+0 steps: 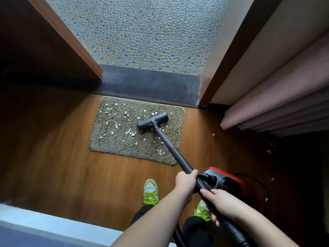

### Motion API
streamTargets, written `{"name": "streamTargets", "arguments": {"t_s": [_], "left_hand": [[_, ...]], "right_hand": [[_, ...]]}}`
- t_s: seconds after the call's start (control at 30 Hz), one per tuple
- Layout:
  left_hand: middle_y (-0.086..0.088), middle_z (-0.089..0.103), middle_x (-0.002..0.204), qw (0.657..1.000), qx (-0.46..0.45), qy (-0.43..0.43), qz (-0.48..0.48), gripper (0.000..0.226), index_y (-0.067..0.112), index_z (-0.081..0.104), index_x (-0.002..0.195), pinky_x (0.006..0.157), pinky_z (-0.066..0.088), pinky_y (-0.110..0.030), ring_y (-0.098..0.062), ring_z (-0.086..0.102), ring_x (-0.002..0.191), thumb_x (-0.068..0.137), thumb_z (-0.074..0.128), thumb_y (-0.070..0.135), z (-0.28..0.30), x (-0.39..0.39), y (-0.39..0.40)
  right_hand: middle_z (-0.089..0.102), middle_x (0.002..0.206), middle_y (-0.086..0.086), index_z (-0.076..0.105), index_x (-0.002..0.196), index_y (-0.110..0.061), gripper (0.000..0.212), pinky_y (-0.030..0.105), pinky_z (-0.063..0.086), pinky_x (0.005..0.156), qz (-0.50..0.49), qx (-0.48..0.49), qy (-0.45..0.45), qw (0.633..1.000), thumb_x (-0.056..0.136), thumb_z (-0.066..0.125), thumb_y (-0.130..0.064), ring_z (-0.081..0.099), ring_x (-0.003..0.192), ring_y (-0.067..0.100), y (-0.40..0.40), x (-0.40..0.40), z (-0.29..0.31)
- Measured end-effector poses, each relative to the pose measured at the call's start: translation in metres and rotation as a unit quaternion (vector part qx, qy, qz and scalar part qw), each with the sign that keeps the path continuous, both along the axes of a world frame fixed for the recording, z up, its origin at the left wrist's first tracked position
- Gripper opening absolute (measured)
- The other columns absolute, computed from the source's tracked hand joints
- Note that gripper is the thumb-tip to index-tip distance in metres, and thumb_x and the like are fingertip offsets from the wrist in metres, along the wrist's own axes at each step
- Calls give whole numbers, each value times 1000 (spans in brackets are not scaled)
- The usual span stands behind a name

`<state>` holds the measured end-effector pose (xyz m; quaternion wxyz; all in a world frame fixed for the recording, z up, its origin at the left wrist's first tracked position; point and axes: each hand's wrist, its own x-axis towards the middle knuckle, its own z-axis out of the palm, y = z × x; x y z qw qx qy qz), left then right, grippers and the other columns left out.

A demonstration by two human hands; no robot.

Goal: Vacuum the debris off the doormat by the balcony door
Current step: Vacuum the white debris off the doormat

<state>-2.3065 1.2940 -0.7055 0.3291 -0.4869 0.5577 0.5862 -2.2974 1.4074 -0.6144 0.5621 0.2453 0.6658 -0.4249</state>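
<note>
Wood floor (53, 166) | shaggy doormat (115, 139), white debris (130, 131) scattered | both hands' grip: left hand (186, 181), right hand (222, 202) clasp vacuum wand (170, 148)

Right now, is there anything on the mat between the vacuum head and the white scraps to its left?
Nothing visible blocks it. The vacuum head sits on the doormat, and the white scraps lie on open pile to its left. Left hand and right hand both grip the wand.

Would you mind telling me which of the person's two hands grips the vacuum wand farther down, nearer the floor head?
The left hand: it grips the wand nearer the floor head, while the right hand holds the upper end by the hose.
</note>
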Motion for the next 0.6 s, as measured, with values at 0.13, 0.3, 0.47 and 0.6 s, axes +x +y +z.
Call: {"name": "streamTargets", "arguments": {"t_s": [0.13,0.3,0.47,0.6], "left_hand": [[-13,71,86,1000,20,-5,1,24,10,62,87,77,60,-44,-30,72,79,77,65,32,4,8,18],[-9,73,83,1000,26,-13,-4,38,14,63,86,77,60,-44,-28,72,77,64,67,44,10,17,39],[-4,72,85,999,34,-15,-2,23,17,64,82,80,59,-38,-23,71,81,73,67,37,21,25,56],[-1,72,89,999,25,-23,-30,19,18,65,83,85,57,-36,-21,70,86,79,64,37,26,31,68]], "right_hand": [[55,66,12,47,89,-5,34,26,44,39,6,13,-3,1000,100,46,-37,51,39,19,18,5,6],[57,65,13,49,88,-6,34,27,46,41,36,26,-6,999,100,46,-38,53,43,24,39,10,13],[61,61,8,54,88,-6,36,29,47,43,62,35,-8,997,99,48,-39,56,46,24,58,17,20],[65,62,6,57,86,-7,37,27,47,46,96,40,-6,995,99,47,-40,59,47,21,74,21,23]]}}
